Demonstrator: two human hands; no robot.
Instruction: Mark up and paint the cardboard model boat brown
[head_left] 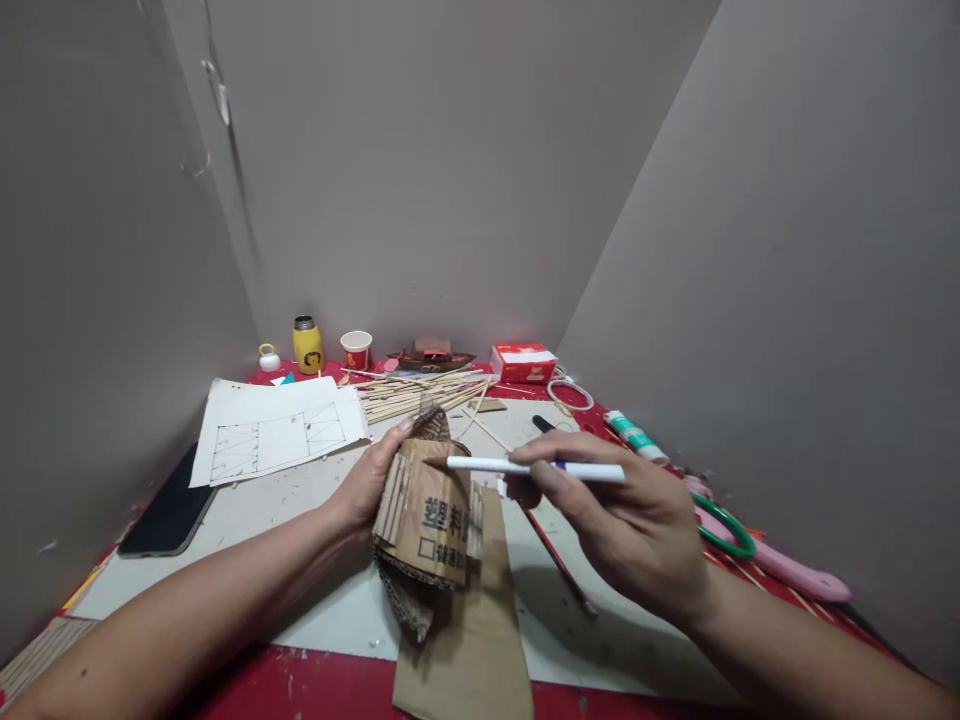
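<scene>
Head view: the left hand point(371, 480) wraps around the left side of a folded cardboard piece point(427, 520), thumb on its upper edge, holding it up off the desk point(300, 490); its other fingers are hidden behind the cardboard. The right hand point(630, 520) is closed on a white pen point(536, 467), held nearly level, with its tip just at the cardboard's top right edge; whether the tip touches cannot be told. Printed characters on the cardboard are partly cut off by a fold. A flat strip of cardboard point(472, 640) lies under it and runs out of the bottom of the frame. Behind the hands lie a sheet with a ruled drawing point(277, 430), a bundle of thin wooden sticks point(412, 392) and a dark phone point(169, 515), half tucked under the white mat. Along the far wall stand a yellow jar point(308, 346), a red paper cup point(355, 350), a red box point(523, 362) and a small dark object too small to make out. To the right, scissors with green and pink handles point(750, 550) are partly hidden by the right wrist.
</scene>
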